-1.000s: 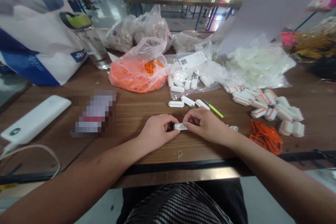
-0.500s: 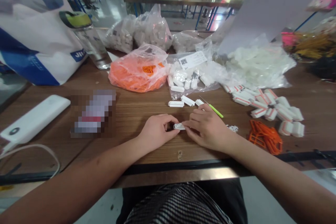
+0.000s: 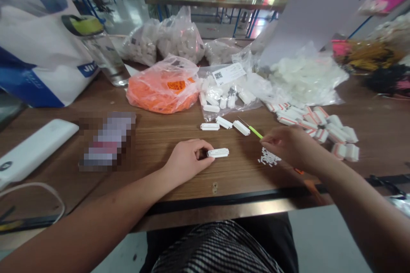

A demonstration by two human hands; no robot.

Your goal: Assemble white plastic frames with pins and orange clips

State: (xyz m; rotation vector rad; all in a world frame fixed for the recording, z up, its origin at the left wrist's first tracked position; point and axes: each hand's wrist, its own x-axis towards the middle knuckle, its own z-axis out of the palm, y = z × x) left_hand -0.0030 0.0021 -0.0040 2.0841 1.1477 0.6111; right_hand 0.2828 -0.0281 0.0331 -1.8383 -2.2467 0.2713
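White oblong housing (image 3: 220, 152) in left fingers (image 3: 205, 163)

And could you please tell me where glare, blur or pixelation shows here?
Head view: glare on the metal table edge and far floor; head view: the right hand and fine detail on the white piece in the left hand look soft; head view: coarse pixels hide a patch left of the hands.

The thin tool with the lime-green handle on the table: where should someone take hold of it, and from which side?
I'd probably take the lime-green plastic handle from above and the right: it is thicker than the slim needle-like shaft, and the tool slants with its handle toward the near right. A white oblong plastic piece lies close on the left, crowding that side.
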